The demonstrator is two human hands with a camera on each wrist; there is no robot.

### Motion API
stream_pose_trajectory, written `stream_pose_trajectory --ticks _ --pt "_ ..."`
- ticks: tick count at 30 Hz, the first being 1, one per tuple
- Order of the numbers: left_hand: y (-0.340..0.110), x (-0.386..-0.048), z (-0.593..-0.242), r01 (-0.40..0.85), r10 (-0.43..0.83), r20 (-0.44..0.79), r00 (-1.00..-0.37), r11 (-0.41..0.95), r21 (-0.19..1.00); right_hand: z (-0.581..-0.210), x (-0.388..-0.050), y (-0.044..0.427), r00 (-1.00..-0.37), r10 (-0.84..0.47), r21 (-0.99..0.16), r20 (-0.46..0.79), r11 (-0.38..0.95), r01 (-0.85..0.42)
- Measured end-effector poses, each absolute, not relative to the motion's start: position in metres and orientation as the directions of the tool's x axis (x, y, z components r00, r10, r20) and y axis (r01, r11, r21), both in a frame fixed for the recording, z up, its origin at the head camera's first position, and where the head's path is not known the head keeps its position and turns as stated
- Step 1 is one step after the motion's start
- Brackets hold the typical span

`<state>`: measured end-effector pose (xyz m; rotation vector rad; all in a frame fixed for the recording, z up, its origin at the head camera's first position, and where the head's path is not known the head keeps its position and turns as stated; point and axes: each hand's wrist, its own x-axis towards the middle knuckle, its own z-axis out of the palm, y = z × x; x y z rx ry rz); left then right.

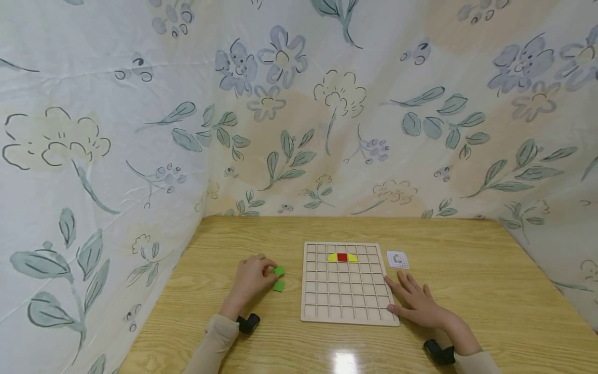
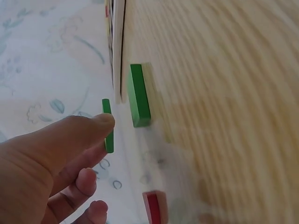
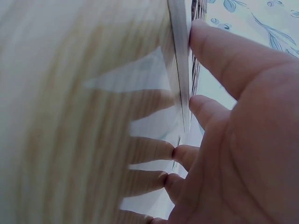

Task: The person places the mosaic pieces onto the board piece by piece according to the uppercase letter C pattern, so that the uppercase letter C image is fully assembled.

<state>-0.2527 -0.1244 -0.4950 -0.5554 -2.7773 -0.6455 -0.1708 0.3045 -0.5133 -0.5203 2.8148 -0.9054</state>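
My left hand [image 1: 254,278] pinches a green square tile [image 1: 279,270] between thumb and fingers, held above the table in the left wrist view. A second green tile [image 1: 279,286] lies on the wood just below it. To the right is a wooden grid board [image 1: 348,298] of square cells. Near its top, a red square tile [image 1: 342,257] sits between two yellow curved tiles [image 1: 332,257]. My right hand [image 1: 420,304] spreads its fingers at the board's right edge, thumb and index fingertip touching the rim, the other fingertips on the table.
A small printed pattern card [image 1: 398,259] lies right of the board's upper corner. A red piece [image 2: 152,207] rests on the table in the left wrist view. Flowered cloth [image 1: 327,130] hangs behind the wooden table [image 1: 257,234] and along its sides.
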Motion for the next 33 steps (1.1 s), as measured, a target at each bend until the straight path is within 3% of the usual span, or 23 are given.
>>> stream_pose_trajectory --ticks 33 --pt "-0.075 -0.261 -0.483 0.553 0.459 0.326 -0.827 0.767 0.324 -0.513 -0.169 0.303 -0.93 -0.368 -0.574 -0.014 0.764 -0.294"
